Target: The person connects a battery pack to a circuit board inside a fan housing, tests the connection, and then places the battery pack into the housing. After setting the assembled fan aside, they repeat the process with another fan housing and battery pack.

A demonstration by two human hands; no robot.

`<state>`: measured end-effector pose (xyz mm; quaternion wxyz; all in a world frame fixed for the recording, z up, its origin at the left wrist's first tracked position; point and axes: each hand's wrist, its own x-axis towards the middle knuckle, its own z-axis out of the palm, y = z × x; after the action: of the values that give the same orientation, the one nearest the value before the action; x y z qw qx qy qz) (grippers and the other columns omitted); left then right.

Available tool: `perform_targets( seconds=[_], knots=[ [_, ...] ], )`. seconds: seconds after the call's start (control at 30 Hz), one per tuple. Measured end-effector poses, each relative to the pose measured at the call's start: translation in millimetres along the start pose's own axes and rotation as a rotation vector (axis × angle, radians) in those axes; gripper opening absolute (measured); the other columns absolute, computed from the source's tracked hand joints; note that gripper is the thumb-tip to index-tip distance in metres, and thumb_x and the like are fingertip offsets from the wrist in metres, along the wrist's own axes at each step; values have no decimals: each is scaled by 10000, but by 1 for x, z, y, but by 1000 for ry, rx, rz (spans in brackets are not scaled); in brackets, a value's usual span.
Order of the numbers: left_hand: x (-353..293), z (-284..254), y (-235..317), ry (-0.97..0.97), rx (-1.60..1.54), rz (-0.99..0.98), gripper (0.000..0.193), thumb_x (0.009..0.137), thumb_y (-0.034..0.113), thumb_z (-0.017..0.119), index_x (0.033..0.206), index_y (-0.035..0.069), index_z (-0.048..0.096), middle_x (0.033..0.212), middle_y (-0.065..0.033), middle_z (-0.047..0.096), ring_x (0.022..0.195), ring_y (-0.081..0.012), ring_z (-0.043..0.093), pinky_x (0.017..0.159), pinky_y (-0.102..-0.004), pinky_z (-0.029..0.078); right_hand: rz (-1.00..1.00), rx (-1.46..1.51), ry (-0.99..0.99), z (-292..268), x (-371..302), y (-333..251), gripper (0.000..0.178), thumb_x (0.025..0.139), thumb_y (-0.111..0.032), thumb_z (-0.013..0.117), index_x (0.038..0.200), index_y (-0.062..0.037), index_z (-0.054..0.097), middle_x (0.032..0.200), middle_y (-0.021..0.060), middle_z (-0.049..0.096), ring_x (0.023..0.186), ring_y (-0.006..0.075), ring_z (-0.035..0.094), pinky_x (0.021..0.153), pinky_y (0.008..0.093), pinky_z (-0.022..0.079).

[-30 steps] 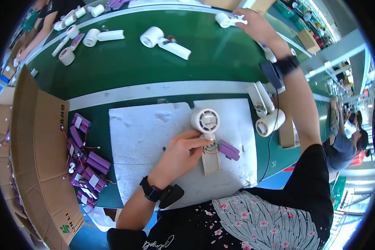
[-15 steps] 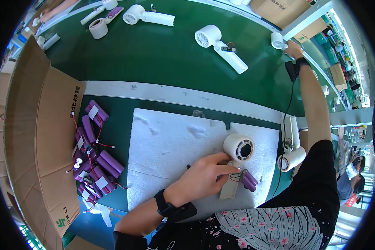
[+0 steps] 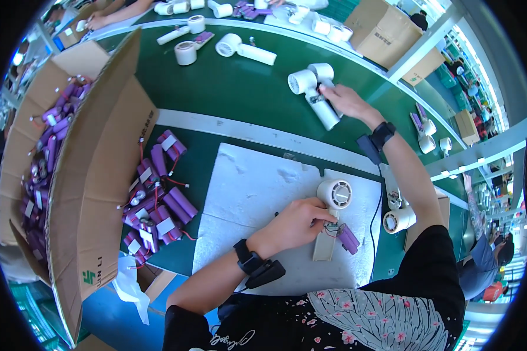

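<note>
On the white foam sheet, a white handheld fan lies with its handle toward me. My left hand pinches it at the neck, where thin wires come out. A purple battery pack rests beside the handle. Farther off, over the green belt, my right hand is closed on a second white handheld fan, its fingers partly hiding the handle. Right beside that one lies another fan with its handle pointing toward me; whether the two touch I cannot tell.
Purple battery packs lie heaped left of the foam, beside a cardboard box holding many more. Other fans sit along the belt. Another fan stands right of the foam, near a black cable. Co-workers' hands show at the far side.
My right hand has come left across the belt from the far right, bringing a fan beside the one lying there. My left hand stays at the fan on the foam. The view has shifted.
</note>
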<state>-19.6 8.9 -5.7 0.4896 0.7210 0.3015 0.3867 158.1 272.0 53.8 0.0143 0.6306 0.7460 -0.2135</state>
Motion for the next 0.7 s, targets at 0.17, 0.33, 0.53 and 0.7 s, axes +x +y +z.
perform_targets(
  seconds=[0.17,0.33,0.53,0.7],
  knots=[
    [3,4,-3,3,12,40,262,782,-41,580,960,78,731,904,-147,659,809,-325,647,710,-388,527,-436,-370,243,28,-21,1,431,944,-370,535,1096,16,650,1028,220,642,907,313,623,769,382,521],
    [4,7,-6,10,49,86,252,788,-40,584,947,84,735,869,-142,659,800,-320,643,708,-387,522,-89,251,-27,31,-15,-19,709,924,-621,393,1167,4,623,1102,205,608,939,288,619,680,362,565],
    [2,6,-8,23,54,87,253,785,-41,576,938,82,736,862,-144,661,809,-324,642,726,-395,519,107,190,76,41,-36,-55,877,843,-765,350,1091,17,660,1006,206,637,850,281,651,576,390,577],
    [1,6,-9,13,60,83,260,784,-47,564,940,72,733,877,-149,664,815,-328,642,735,-395,519,39,125,16,32,-53,-101,924,823,-798,322,1286,-32,552,1132,205,604,942,305,641,590,385,589]
  ],
)
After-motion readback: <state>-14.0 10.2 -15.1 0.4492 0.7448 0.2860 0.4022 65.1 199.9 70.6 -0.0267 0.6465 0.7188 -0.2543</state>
